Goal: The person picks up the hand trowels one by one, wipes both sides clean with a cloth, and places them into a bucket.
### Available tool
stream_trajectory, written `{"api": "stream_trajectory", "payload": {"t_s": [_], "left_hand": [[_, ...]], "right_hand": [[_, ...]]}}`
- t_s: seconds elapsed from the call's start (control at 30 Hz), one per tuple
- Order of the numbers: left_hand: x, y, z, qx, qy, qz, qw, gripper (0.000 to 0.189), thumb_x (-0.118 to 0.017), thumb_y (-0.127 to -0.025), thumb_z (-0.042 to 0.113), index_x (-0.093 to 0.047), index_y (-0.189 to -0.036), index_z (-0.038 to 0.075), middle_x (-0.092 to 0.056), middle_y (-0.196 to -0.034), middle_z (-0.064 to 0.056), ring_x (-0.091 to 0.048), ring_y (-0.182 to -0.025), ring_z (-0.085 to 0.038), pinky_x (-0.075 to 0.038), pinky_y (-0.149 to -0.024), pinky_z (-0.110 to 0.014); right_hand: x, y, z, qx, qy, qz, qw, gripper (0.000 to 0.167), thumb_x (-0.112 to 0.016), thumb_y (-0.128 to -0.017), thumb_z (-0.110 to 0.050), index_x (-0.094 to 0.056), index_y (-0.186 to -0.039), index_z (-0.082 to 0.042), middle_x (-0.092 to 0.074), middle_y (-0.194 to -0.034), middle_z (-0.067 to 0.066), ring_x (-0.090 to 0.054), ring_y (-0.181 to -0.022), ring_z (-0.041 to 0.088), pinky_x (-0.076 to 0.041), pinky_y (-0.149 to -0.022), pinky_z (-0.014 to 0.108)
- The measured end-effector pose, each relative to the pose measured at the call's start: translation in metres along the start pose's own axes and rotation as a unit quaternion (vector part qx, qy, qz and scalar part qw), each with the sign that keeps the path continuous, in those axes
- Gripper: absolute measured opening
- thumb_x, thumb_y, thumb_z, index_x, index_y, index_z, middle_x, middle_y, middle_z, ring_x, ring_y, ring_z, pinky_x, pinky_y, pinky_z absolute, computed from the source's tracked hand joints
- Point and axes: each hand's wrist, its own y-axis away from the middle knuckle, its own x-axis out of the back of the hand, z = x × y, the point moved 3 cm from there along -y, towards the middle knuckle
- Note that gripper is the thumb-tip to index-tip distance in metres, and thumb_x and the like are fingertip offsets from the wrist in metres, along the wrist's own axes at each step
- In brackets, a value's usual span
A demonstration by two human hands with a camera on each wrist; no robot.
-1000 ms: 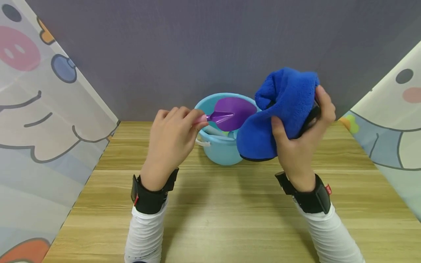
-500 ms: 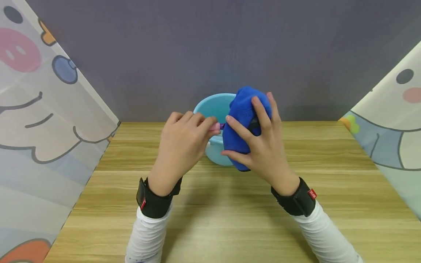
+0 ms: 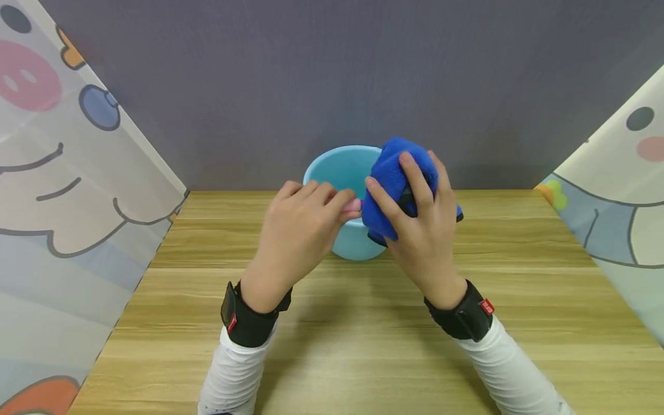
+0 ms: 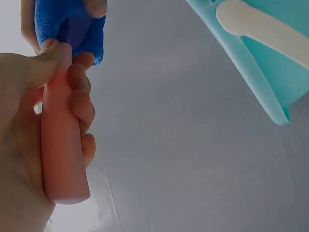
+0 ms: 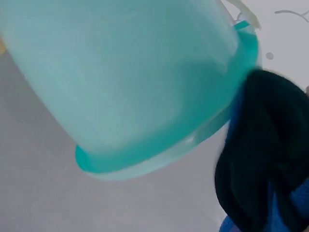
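My left hand grips the pink handle of a small trowel, thumb along its neck and fingers curled round it. The trowel's purple blade runs into a fluffy blue cloth with black edging, which hides most of it. My right hand holds that cloth, bunched round the blade, with fingers spread over it. Both hands are above the light blue bucket, at its front right rim. In the right wrist view the cloth's dark side hangs beside the bucket.
The bucket stands on a wood-grain table near its back edge, against a grey panel. Its white handle shows in the left wrist view. Cartoon-printed panels flank the table on the left and right.
The cloth in my right hand has come left onto the trowel blade, covering it, then shifted slightly right. My left hand, still gripping the trowel, has moved right.
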Motion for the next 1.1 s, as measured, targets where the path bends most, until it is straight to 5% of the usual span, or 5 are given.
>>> {"api": "stream_trajectory", "payload": {"t_s": [0.43,0.93,1.1], "left_hand": [[0.000,-0.002,0.007,0.000,0.008,0.012,0.9999,0.033,-0.055,-0.104,0.040,-0.073,-0.104,0.012,-0.070,-0.080,-0.001,-0.066,-0.072,-0.017,-0.047,-0.064,-0.032],[0.004,0.000,0.001,0.006,0.019,0.013,0.9997,0.032,-0.055,-0.104,0.040,-0.073,-0.103,0.013,-0.069,-0.080,0.000,-0.066,-0.072,-0.017,-0.048,-0.068,-0.033],[0.004,0.001,-0.006,0.008,0.024,0.013,0.9996,0.031,-0.056,-0.104,0.039,-0.073,-0.100,0.013,-0.070,-0.080,-0.001,-0.068,-0.073,-0.018,-0.050,-0.069,-0.035]], "right_hand": [[0.004,-0.003,0.004,-0.004,0.029,0.098,0.9947,0.048,-0.085,-0.081,-0.011,-0.069,-0.120,-0.033,-0.058,-0.144,0.003,-0.052,-0.129,0.051,-0.047,-0.105,0.063],[0.005,-0.003,0.004,-0.018,0.011,0.096,0.9951,0.050,-0.088,-0.078,-0.013,-0.069,-0.121,-0.030,-0.056,-0.146,0.004,-0.050,-0.130,0.051,-0.046,-0.108,0.062],[0.006,-0.005,0.007,-0.012,-0.018,0.066,0.9976,0.056,-0.091,-0.076,-0.013,-0.067,-0.124,-0.029,-0.053,-0.149,0.005,-0.048,-0.132,0.051,-0.044,-0.111,0.061]]}}
